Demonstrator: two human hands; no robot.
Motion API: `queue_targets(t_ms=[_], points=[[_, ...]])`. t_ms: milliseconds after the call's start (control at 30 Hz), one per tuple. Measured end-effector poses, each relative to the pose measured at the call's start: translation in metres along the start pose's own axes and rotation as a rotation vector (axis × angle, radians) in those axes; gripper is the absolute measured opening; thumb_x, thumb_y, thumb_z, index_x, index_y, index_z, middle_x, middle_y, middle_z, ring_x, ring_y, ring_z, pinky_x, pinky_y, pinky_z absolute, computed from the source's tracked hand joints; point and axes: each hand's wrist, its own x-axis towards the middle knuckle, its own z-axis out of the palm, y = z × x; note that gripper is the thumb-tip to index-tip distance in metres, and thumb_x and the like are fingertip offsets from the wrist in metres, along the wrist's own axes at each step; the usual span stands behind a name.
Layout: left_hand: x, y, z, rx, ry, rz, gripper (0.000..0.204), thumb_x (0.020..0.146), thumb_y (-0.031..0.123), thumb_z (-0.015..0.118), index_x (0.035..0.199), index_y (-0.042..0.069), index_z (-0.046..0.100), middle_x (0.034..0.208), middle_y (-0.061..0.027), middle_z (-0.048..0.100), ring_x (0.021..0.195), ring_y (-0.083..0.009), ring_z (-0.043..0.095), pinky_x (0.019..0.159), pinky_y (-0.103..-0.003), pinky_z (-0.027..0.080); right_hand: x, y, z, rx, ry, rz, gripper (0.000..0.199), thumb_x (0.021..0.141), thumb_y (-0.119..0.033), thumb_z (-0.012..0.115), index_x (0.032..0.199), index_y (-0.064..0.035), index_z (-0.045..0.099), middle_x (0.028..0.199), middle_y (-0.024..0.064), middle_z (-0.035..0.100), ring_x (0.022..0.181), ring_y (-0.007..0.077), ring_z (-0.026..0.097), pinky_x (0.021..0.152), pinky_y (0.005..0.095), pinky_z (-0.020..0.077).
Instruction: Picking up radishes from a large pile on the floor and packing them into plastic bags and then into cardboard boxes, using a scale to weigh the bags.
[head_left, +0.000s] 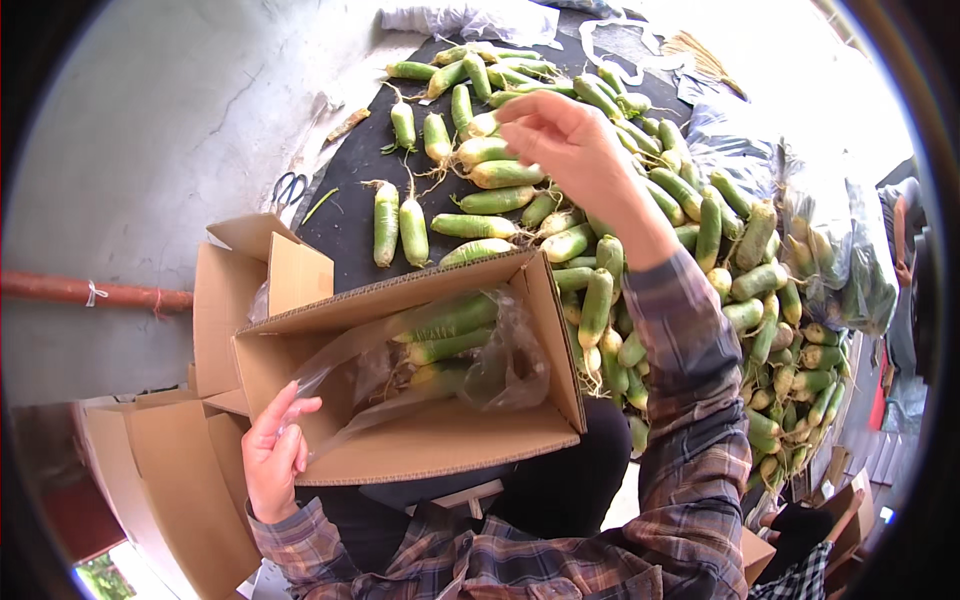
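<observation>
An open cardboard box sits tilted on my lap. Inside it, a clear plastic bag holds several green radishes. My left hand is at the box's left corner, pinching the edge of the bag between thumb and fingers. Stretched out over the pile of green radishes beyond the box is my right hand. Its fingers are loosely bent, with a gap to the thumb, and no radish shows in it. The radishes right beneath that hand are partly hidden.
The radishes lie on a black sheet. Blue-handled scissors rest at its left edge. More open cardboard boxes stand at my left, near a red pipe. Bagged radishes are at the right, with another person's arm beyond.
</observation>
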Motion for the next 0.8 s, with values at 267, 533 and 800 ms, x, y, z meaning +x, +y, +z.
queue_targets(t_ms=[267, 533, 800], points=[[0.006, -0.005, 0.003, 0.098, 0.084, -0.019, 0.043, 0.087, -0.001, 0.045, 0.129, 0.001, 0.050, 0.104, -0.0178, 0.064, 0.048, -0.0016, 0.039, 0.045, -0.015, 0.034, 0.065, 0.239, 0.066, -0.831, -0.036, 0.023, 0.018, 0.078, -0.016, 0.060, 0.095, -0.0093, 0.066, 0.106, 0.0130, 0.063, 0.102, 0.0304, 0.058, 0.083, 0.0396, 0.0479], [0.005, -0.006, 0.009, 0.279, 0.239, -0.064, 0.038, 0.087, 0.003, 0.049, 0.124, -0.003, 0.053, 0.095, -0.0171, 0.065, 0.044, -0.0027, 0.037, 0.042, -0.016, 0.030, 0.108, 0.332, 0.157, -1.082, -0.011, -0.177, 0.050, 0.084, -0.011, 0.046, 0.134, -0.0125, 0.043, 0.129, 0.0022, 0.050, 0.127, 0.0253, 0.038, 0.105, 0.0581, 0.0254], [0.013, -0.003, 0.011, 0.241, 0.209, -0.062, 0.036, 0.087, 0.002, 0.050, 0.123, -0.002, 0.054, 0.093, -0.0163, 0.066, 0.045, -0.0030, 0.038, 0.043, -0.016, 0.031, 0.097, 0.344, 0.125, -1.175, -0.067, -0.213, 0.011, 0.074, -0.019, 0.057, 0.072, -0.0178, 0.067, 0.089, -0.0011, 0.056, 0.105, 0.0201, 0.046, 0.086, 0.0483, 0.0384]])
